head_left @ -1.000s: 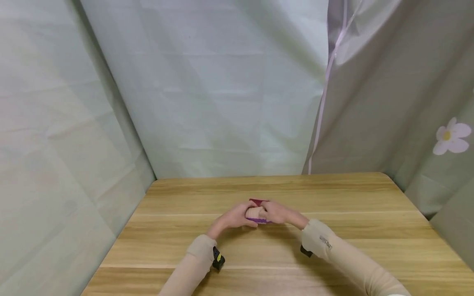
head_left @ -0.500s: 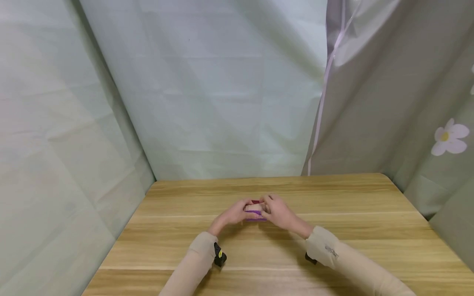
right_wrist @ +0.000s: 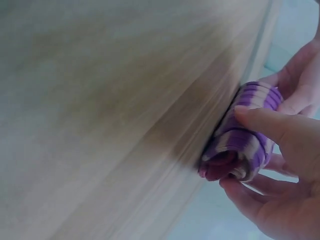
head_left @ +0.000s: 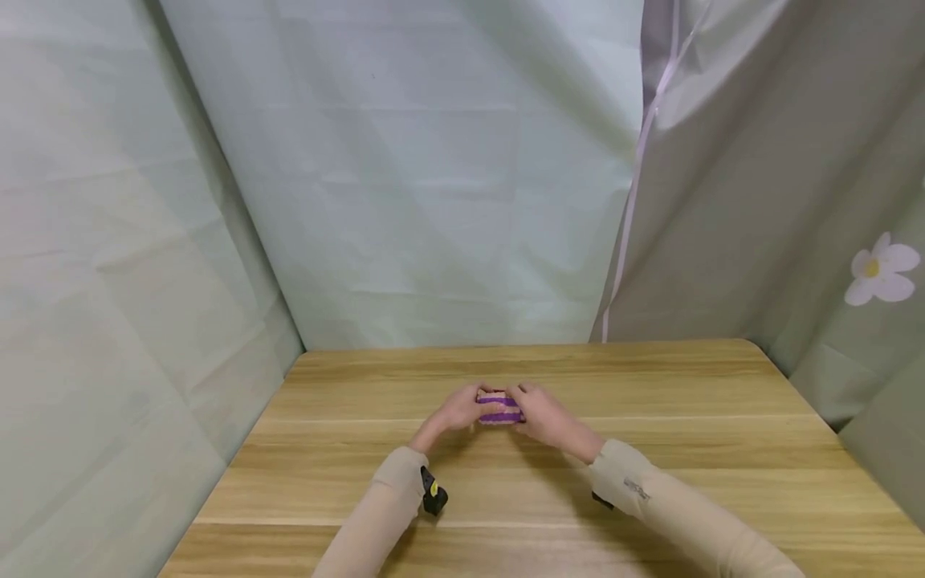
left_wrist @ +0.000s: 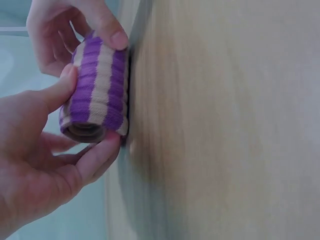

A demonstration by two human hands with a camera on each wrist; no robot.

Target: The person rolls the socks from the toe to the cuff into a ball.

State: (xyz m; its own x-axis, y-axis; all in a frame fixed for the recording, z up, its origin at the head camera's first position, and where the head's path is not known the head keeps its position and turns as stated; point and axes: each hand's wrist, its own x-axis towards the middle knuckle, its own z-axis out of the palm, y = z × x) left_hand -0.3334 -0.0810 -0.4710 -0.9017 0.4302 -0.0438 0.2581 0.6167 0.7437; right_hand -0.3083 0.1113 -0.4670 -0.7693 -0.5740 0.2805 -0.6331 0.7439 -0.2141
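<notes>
Item: 1 striped sock roll (head_left: 500, 408), red end now tucked in; my left hand (head_left: 457, 411) and right hand (head_left: 543, 417) both clasp it on the table (head_left: 723, 449).

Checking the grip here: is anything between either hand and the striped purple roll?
Nothing visible. The left hand and right hand both grip the striped roll directly, one at each end, as it rests against the wooden table.
</notes>
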